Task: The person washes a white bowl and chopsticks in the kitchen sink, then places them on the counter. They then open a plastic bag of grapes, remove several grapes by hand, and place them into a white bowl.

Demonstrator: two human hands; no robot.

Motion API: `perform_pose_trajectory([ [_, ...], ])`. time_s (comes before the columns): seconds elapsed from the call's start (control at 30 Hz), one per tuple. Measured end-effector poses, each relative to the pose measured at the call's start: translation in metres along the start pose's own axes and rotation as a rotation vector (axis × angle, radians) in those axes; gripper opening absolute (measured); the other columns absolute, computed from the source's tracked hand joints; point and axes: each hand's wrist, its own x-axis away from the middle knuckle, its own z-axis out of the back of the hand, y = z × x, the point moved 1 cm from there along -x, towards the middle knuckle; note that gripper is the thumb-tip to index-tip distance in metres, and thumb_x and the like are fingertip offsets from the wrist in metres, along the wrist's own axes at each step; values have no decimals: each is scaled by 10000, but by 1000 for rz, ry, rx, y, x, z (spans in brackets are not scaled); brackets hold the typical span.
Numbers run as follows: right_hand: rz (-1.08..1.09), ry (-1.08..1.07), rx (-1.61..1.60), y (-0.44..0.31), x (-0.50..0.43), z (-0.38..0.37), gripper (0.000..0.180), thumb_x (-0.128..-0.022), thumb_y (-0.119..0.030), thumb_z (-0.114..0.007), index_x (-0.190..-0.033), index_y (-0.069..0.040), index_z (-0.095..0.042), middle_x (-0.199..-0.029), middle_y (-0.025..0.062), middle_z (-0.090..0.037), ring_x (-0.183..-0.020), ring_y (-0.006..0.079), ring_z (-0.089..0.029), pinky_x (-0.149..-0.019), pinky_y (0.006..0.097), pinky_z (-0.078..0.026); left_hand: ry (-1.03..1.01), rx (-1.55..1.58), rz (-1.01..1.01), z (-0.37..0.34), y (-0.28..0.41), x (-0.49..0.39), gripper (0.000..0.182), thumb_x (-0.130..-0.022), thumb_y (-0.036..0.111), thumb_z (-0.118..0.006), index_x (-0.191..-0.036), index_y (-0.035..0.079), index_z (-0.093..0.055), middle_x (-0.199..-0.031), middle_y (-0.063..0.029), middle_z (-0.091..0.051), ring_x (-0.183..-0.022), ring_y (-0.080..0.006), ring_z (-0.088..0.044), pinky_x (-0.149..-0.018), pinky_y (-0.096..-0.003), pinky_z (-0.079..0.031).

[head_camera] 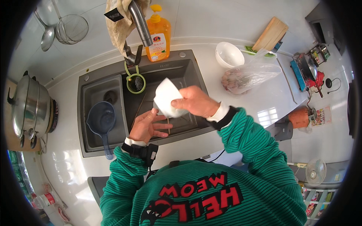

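My right hand point(195, 101) grips a white bowl point(167, 97) by its rim, with the thumb on the near side. The bowl is tipped on its side over the large basin of the grey double sink point(188, 73). Just below and left of it, my left hand point(147, 125) has its fingers spread and holds nothing; whether the thumb tip touches the bowl cannot be told. Thin brown sticks point(138, 110), perhaps chopsticks, lie in the basin, partly hidden by the hands. A green-rimmed strainer cup point(136, 84) with a dark scouring pad hangs under the faucet point(140, 24).
A blue plastic ladle point(102, 118) rests in the small basin, its handle over the rim. Behind the sink stands an orange dish soap bottle point(159, 36). To the right are another white bowl point(229, 55) and a plastic bag of food point(247, 77). A steamer pot point(29, 107) stands left.
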Motion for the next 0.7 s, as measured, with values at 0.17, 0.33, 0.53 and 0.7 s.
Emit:
perform_pose_trajectory([
  [0.17, 176, 41, 529, -35, -15, 60, 285, -817, -246, -632, -863, 35, -647, -808, 277, -618, -758, 377, -631, -701, 409, -492, 245, -4, 55, 28, -12, 19, 446, -948, 341, -575, -1187, -30, -515, -1098, -206, -628, -959, -371, -667, -689, -437, -567],
  [0.33, -9, 161, 965, -18, -44, 118, 259, -854, -236, -650, -934, 10, -657, -815, 215, -648, -797, 355, -623, -745, 426, -479, 388, 42, 78, 60, -22, 35, 375, -925, 245, -605, -1138, -46, -505, -983, -178, -631, -854, -324, -682, -634, -443, -576],
  [0.53, -335, 257, 1117, 71, -66, 127, 286, -875, -321, -635, -1039, -91, -673, -1076, 137, -676, -1074, 335, -613, -947, 498, -440, 570, 4, 108, 94, -36, 52, 317, -922, 206, -571, -1097, -54, -524, -937, -179, -635, -780, -311, -685, -578, -430, -581],
  [0.7, -441, 299, 1088, 112, -69, 126, 303, -902, -315, -598, -1105, -98, -655, -1158, 129, -654, -1116, 328, -602, -966, 495, -441, 636, -21, 135, 112, -49, 60, 312, -915, 197, -556, -1086, -64, -534, -889, -205, -649, -721, -315, -680, -546, -426, -572],
])
